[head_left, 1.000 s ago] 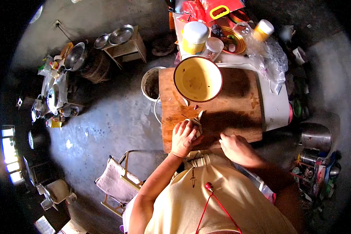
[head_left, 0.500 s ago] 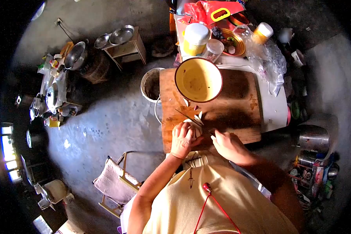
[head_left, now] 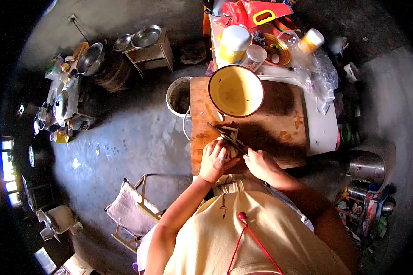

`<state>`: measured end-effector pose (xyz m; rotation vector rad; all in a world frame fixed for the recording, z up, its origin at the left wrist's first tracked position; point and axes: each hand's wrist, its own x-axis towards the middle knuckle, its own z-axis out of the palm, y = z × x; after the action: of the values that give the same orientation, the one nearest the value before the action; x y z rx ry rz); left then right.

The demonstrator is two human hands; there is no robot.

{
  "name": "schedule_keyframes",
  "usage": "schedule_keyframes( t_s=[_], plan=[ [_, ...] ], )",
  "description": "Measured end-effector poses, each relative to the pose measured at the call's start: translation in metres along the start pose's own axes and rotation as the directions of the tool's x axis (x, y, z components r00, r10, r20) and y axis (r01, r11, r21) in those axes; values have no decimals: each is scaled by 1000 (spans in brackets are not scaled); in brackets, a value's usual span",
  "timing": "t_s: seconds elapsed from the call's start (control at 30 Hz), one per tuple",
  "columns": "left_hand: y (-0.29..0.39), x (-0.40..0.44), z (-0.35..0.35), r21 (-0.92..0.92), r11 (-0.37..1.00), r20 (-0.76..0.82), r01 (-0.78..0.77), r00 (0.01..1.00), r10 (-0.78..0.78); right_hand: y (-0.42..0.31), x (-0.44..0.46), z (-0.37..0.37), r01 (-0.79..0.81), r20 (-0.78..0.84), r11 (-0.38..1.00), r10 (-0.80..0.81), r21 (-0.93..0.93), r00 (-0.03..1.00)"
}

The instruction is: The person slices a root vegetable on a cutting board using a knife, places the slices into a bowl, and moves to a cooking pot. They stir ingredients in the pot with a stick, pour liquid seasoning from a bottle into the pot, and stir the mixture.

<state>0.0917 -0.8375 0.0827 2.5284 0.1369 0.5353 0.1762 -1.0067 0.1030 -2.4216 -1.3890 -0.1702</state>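
My left hand is closed over a pale, whitish vegetable near the front edge of the wooden cutting board. Its exact kind is hard to make out, as the fingers cover much of it. In my right hand is a knife, its dark blade slanting up and left across the vegetable, close to my left fingertips. Pale cut pieces lie just beyond the blade. A yellow bowl with a dark rim stands at the far side of the board, holding only a few small specks.
Behind the board are a white-lidded jar, an orange basket, a clear plastic bag and a red bag. Left of the board, a bucket stands on the floor. A folding chair is nearer, at lower left.
The knife and my right hand have moved slightly up and left, and more of the blade shows over the vegetable. Cut pieces beside the blade have shifted. The whole view has moved slightly.
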Motion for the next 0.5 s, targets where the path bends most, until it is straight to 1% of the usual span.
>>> schedule_keyframes(
  t_s=[0.03,0.07,0.1,0.13,0.17,0.2,0.23,0.27,0.3,0.33,0.4,0.47,0.5],
  plan=[
    [1,2,-3,-3,1000,-5,0,1000,0,-8,8,-10,-91,-26,995,93,49,995],
    [3,2,-7,-21,1000,6,17,1000,-17,-10,12,-33,-215,198,971,192,101,961],
    [4,2,-8,-39,999,20,35,999,-34,-14,18,-50,-345,418,930,267,123,868],
    [2,0,-5,-80,996,0,39,999,-39,-14,11,-53,-57,190,988,30,140,981],
    [1,-1,-3,-83,996,2,42,999,-42,-14,4,-56,213,-61,977,-211,23,976],
    [-1,-2,-2,-72,997,10,25,1000,-24,-18,3,-66,61,107,997,-67,57,992],
    [-2,-2,-1,-62,998,17,8,1000,-7,-29,23,-86,-274,476,958,204,81,856],
    [-1,-1,-4,-60,998,37,22,999,-19,-39,43,-106,-517,736,847,429,-125,524],
    [-1,0,-5,-62,998,39,26,999,-24,-34,32,-97,-516,739,847,428,-127,520],
    [0,1,-5,-58,998,44,35,998,-32,-21,12,-78,-367,630,929,306,-35,714],
    [0,0,-5,-51,998,53,45,998,-42,-11,-3,-45,-193,489,981,152,34,859],
    [0,3,-5,-29,999,35,27,999,-26,-9,8,-18,-409,561,910,306,64,769],
    [-1,2,-3,-25,999,28,26,999,-25,-10,11,-19,-376,543,923,276,80,793]
  ],
)
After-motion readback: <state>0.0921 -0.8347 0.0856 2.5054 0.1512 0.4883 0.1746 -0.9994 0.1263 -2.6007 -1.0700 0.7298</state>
